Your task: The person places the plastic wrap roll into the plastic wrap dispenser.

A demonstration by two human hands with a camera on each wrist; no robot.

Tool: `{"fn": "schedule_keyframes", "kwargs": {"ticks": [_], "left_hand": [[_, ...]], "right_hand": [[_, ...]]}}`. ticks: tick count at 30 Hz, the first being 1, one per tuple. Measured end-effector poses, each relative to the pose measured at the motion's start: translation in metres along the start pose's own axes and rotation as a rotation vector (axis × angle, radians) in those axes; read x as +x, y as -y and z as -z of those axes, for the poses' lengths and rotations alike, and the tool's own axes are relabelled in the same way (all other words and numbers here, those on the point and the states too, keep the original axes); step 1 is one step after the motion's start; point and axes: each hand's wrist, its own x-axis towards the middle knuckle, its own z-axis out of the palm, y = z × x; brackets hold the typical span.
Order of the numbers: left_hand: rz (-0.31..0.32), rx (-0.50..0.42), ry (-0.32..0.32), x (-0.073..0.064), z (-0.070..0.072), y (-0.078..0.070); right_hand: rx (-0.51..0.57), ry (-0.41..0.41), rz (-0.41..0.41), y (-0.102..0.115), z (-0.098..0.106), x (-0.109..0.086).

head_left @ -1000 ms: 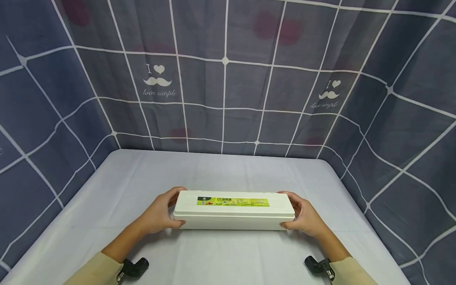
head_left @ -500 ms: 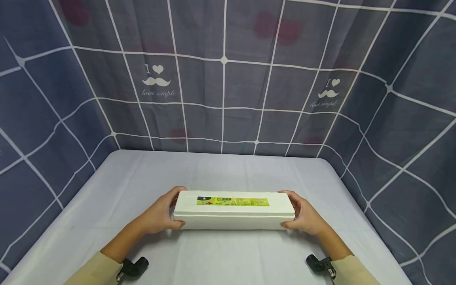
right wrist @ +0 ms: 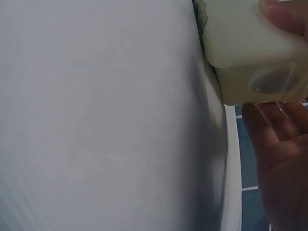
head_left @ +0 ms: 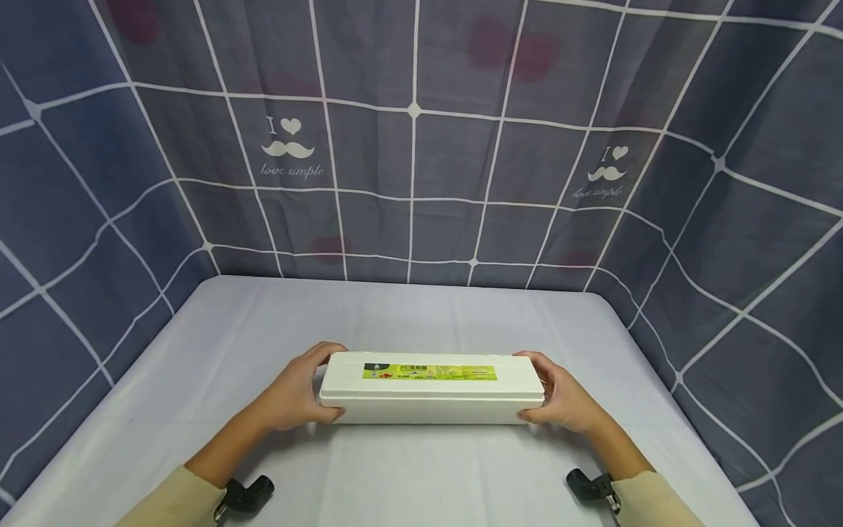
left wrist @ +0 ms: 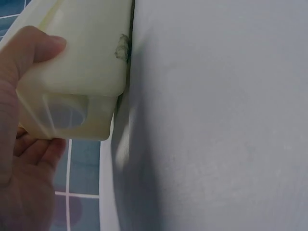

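Observation:
A long white plastic cling film box (head_left: 421, 410) with a yellow-green label (head_left: 428, 372) lies lengthwise across the table, its lid down. My left hand (head_left: 299, 391) grips its left end, thumb on the near side and fingers behind. At the opposite end my right hand (head_left: 566, 395) holds it the same way. In the left wrist view the box (left wrist: 91, 62) shows a round mark in its end wall, with the thumb over its side. The right wrist view has the other end of the box (right wrist: 250, 43), with fingers along its far side.
White cloth covers the table (head_left: 408, 315). Dark grey-blue curtains (head_left: 461, 161) with white grid lines enclose the back and both sides. A black camera mount (head_left: 249, 495) sits at the left wrist and another mount (head_left: 589, 489) at the right.

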Motion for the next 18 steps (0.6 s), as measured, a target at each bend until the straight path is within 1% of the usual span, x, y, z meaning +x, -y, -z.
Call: {"fn": "schedule_keyframes", "kwargs": {"ticks": [4,8,12,15,18], "left_hand": [[0.022,0.022,-0.006,0.0007,0.0011,-0.0034],[0.014,0.004,0.022,0.0005,0.0027,-0.0020],[0.000,-0.050,0.068,-0.0003,0.0049,0.0014],[0.006,-0.084,0.094,-0.0013,0.0065,0.0029],[0.011,-0.102,0.110,-0.0021,0.0072,0.0042]], "right_hand": [[-0.008,-0.001,0.015,0.0004,0.0007,0.0000],[-0.009,0.007,0.018,0.0018,0.0010,-0.0005],[0.053,0.033,0.002,0.0054,0.0013,-0.0006],[0.097,0.055,0.011,0.0058,0.0018,0.0010],[0.117,0.062,0.009,0.0035,0.0023,0.0020]]}}
